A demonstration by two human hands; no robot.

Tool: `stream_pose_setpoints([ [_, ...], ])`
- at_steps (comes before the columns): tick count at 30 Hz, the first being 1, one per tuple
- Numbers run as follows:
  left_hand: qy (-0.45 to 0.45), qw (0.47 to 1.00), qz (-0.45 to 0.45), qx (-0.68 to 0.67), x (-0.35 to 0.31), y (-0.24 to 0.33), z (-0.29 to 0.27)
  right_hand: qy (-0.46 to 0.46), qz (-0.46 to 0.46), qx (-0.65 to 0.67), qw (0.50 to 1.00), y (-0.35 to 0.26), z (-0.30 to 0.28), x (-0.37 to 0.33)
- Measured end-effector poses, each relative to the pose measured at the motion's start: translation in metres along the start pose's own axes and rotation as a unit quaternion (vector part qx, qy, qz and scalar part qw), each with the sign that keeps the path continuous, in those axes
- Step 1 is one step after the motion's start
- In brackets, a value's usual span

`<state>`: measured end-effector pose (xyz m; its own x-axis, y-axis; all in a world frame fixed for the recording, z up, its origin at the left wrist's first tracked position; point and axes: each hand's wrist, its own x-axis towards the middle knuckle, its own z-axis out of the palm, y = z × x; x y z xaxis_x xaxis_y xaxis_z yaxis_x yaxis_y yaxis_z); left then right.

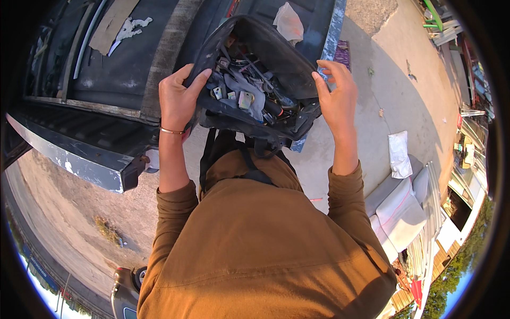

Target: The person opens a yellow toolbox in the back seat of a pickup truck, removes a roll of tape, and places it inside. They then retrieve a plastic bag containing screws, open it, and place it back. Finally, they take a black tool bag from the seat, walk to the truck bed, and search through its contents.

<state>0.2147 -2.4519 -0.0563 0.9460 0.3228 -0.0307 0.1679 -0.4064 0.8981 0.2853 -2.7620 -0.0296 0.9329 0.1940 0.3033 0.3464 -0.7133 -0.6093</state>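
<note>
In the head view, the left hand (178, 98) and right hand (341, 94) pinch opposite sides of the rim of a black bag (284, 58) of jumbled tools (249, 80), by a dark truck bed (106, 77) carrying cardboard (113, 24) at far left. Concrete ground (362, 109) spreads right, holding a white sack (399, 154).

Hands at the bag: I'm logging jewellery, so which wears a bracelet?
The left hand, gripping the left edge of the bag: a thin bracelet circles its wrist; the right hand has none.

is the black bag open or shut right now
Open: the left hand and right hand hold the black bag at either side, and jumbled items show inside.
</note>
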Motion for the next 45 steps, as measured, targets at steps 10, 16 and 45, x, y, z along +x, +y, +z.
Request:
stream_pose_setpoints([
  [10,0.002,0.999,-0.008,0.038,0.004,-0.011,0.005,-0.282,0.11,-0.014,0.953,0.037,0.041,-0.1],
  [16,0.028,0.988,-0.013,0.153,0.007,-0.017,0.007,-0.131,0.104,-0.062,0.984,0.042,0.045,-0.092],
  [45,0.086,0.961,-0.031,0.261,-0.007,-0.03,0.008,-0.279,0.212,0.184,0.918,0.001,0.036,-0.091],
])
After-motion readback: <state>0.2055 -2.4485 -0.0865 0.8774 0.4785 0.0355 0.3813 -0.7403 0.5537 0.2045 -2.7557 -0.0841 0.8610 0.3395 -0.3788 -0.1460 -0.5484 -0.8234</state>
